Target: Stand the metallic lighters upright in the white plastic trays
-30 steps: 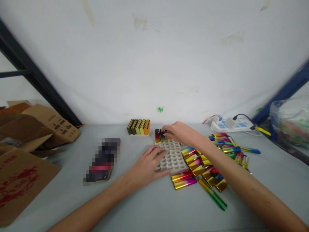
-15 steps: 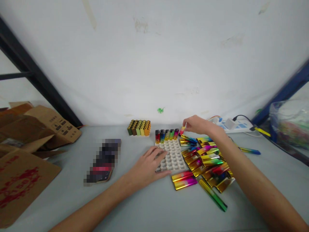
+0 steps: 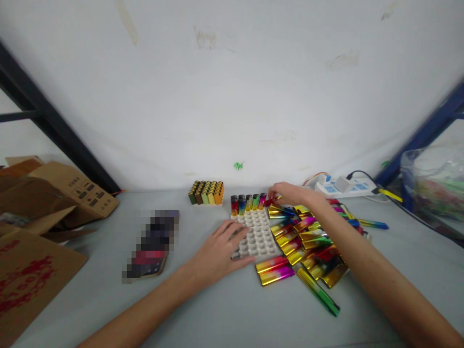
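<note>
Lighters [image 3: 290,239]: shiny metallic bodies, gold fading into red, magenta, blue or green; loose ones lie flat in an overlapping heap at mid-counter [image 3: 203,314], toward its right edge, a green-ended one out front nearer the front edge. Tray [image 3: 259,237]: pale, grid of square cells, just left of the heap; five lighters stand upright in its row nearest the counter's back edge, dark tops, mixed colors; the visible cells in front of them are bare. Left hand [image 3: 228,241] spread flat over the tray's left side, fingers loosely apart, gripping nothing. Right hand [image 3: 284,193] has fingertips pinched on a red lighter [image 3: 269,202], just right of the standing row. Packed block [image 3: 206,193] of upright lighters by the back edge: green, brown, yellow, orange fronts, gold-black tops. Open cardboard box [image 3: 92,193] at the left edge; can't make out contents.
</note>
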The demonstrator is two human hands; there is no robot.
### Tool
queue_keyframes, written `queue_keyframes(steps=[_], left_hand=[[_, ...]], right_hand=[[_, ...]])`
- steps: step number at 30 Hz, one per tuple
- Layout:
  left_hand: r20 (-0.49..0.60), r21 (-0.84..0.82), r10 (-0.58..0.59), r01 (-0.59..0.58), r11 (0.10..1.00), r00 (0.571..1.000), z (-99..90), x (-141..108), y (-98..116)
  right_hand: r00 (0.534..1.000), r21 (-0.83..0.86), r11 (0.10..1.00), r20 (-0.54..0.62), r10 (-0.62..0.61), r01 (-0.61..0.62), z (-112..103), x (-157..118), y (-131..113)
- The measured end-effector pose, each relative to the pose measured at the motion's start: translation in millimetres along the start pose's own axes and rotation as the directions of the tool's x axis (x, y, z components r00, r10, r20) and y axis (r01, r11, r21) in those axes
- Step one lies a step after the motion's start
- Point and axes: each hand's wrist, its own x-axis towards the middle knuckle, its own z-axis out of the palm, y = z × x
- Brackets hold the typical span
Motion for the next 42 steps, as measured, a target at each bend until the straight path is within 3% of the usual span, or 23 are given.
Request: queue_keyframes(steps=[5, 11, 17, 28, 38, 42], left_hand=[[0.011, -0.005, -0.009, 0.009, 1.000, 1.000, -2.2, 0.2, 1.2], [0.020, -0.002, -0.015, 0.015, 1.000, 1.000, 0.3, -0.6, 0.4], [0.022, 0.002, -0.018, 0.018, 1.000, 1.000, -0.5, -0.5, 1.1], [0.007, -0.001, -0.020, 0.020, 1.000, 1.000, -0.4, -0.9, 1.0], [-0.004, -0.014, -0.017, 0.017, 1.000, 1.000, -0.5, -0.7, 2.1], [-0.009, -0.010, -0.016, 0.016, 1.000, 1.000, -2.2, -0.3, 3.0]], right_hand=[[0.995, 0.006, 0.998, 0.074, 0.060, -0.061, -3.8, -3.8, -1.7], [0.993, 0.022, 0.993, -0.004, 0.117, -0.117, -25.7, -18.1, -2.1], [0.998, 0.265, 0.964, -0.049, 0.030, -0.016, -46.4, -32.2, -6.3], [0.991, 0.392, 0.911, -0.098, -0.096, 0.127, -65.4, -42.1, -38.5], [0.974, 0.560, 0.798, -0.165, -0.152, 0.220, -63.8, -40.9, -61.7], [0.975, 0.477, 0.854, -0.176, -0.138, 0.207, -61.4, -36.3, -69.3]])
